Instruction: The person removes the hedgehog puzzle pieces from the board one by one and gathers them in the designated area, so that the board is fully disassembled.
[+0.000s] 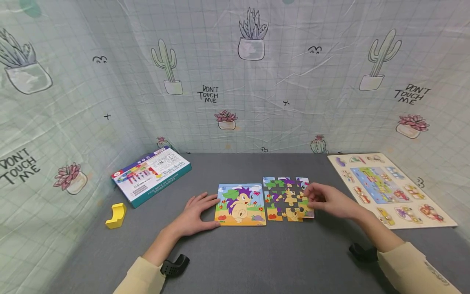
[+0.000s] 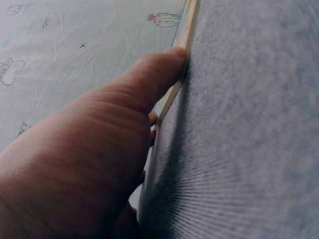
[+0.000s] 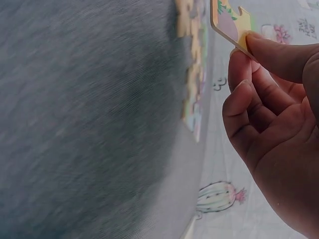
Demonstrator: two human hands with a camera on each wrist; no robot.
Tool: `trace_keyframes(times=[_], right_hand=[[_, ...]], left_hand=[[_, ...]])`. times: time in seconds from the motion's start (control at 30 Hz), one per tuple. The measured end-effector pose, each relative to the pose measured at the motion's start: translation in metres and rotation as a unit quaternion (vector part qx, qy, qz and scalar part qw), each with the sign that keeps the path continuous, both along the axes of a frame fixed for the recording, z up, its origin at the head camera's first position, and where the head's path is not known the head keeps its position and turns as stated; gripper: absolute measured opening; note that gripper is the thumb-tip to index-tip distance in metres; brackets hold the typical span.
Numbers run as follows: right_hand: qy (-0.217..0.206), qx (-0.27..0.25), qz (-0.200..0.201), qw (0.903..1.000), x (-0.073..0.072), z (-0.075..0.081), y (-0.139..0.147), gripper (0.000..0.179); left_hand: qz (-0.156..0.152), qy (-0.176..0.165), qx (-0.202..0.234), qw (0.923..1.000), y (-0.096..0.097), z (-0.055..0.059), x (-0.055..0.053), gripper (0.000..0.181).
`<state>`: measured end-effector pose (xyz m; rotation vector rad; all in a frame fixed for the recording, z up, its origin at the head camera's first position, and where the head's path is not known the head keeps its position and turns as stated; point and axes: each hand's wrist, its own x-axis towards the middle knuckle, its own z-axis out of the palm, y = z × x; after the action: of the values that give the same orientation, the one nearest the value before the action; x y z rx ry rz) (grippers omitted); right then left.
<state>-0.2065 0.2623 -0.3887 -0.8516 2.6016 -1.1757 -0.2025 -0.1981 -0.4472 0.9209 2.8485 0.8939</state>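
A square hedgehog puzzle board (image 1: 240,204) lies flat, its picture upright in the head view. My left hand (image 1: 198,214) rests at its left side with fingers spread; in the left wrist view the thumb touches the board's wooden edge (image 2: 192,25). Right beside the board lie several loosely laid jigsaw pieces (image 1: 273,213) of the same picture, with gaps between them. My right hand (image 1: 328,200) is at their right side. Between thumb and index finger it pinches a corner puzzle piece (image 3: 232,22) with a purple rock on it, raised off the table in the right wrist view.
A teal-edged box (image 1: 154,175) sits at the back left, with a yellow curved block (image 1: 116,215) in front of it. On the right lies a wooden picture board (image 1: 394,192) with several shapes. A patterned curtain (image 1: 235,81) stands behind the grey table (image 1: 264,257).
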Motion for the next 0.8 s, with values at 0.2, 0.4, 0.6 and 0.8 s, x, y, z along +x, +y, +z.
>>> trace_keyframes(times=[0.2, 0.4, 0.6, 0.8], right_hand=[[-0.009, 0.008, -0.007, 0.9999, 0.001, -0.009, 0.01, 0.017], [-0.02, 0.025, -0.017, 0.9993, 0.002, -0.016, 0.018, 0.017], [-0.025, 0.034, -0.025, 0.9988, 0.001, -0.02, 0.024, 0.018], [-0.036, 0.038, -0.022, 0.9984, 0.001, -0.021, 0.024, 0.03]], left_hand=[[0.003, 0.001, -0.002, 1.0, 0.0, 0.0, 0.0, 0.074], [0.001, 0.002, 0.002, 1.0, 0.0, 0.0, 0.001, 0.073], [0.003, 0.0, 0.003, 1.0, 0.001, 0.001, 0.001, 0.073], [0.003, -0.001, 0.002, 1.0, 0.0, 0.0, 0.001, 0.074]])
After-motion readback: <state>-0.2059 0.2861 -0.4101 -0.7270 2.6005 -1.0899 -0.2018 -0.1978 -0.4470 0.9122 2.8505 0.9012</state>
